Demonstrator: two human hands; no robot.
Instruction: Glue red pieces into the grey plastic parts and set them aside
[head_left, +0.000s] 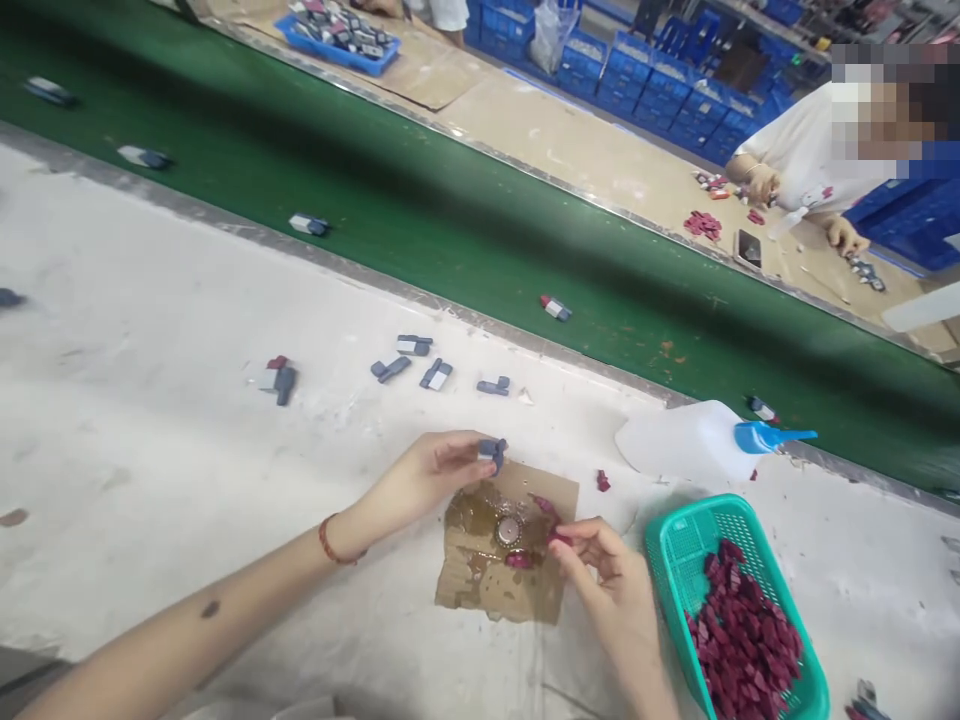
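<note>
Between the thumb and fingers of my left hand (442, 462) is a small blue-grey and white piece (492, 453), held above the upper edge of a cardboard scrap (502, 590). My right hand (611, 580) pinches a small dark red piece (556, 535) over the scrap's right side. Wet, shiny liquid covers part of the cardboard, where a round metal cap (508, 530) sits near the middle. Another dark red piece (519, 560) lies just below the cap. To the right, a green basket (664, 560) holds many dark red pieces (742, 640).
A white bottle (675, 440) with a blue nozzle lies on its side behind the basket. Several blue-grey pieces (435, 374) rest on the white table (187, 480). Beyond runs a green conveyor belt (450, 240) carrying similar pieces. A person (795, 150) works across it.
</note>
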